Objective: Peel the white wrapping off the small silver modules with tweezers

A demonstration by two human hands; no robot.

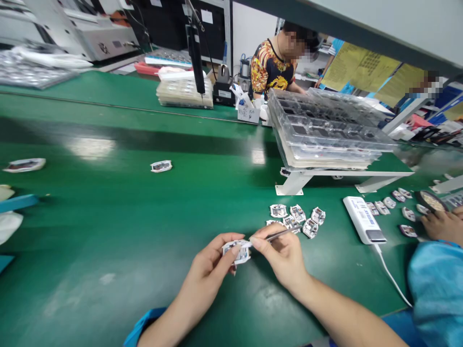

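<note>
My left hand (pixel 213 262) is closed on a small white housing (pixel 237 254) with electronic parts inside, the thumb lying across its open face. Between the thumb and fingers of my right hand (pixel 280 255) are slim metal tweezers (pixel 284 233), their rear end pointing up and to the right. A small white tip or piece (pixel 246 245) shows at the housing's right edge, by my right fingertips; what it is I cannot make out. Just beyond my right hand lies a group of several similar housings (pixel 297 212) on the green table (pixel 126 260).
A white power bank (pixel 364 219) with a cable lies to the right, near a co-worker's hand (pixel 444 224). Stacked clear trays (pixel 325 130) rest on a low stand (pixel 294 183). Single housings (pixel 161 166) sit further left. An electric screwdriver (pixel 195 58) hangs behind; another person (pixel 275 62) is across.
</note>
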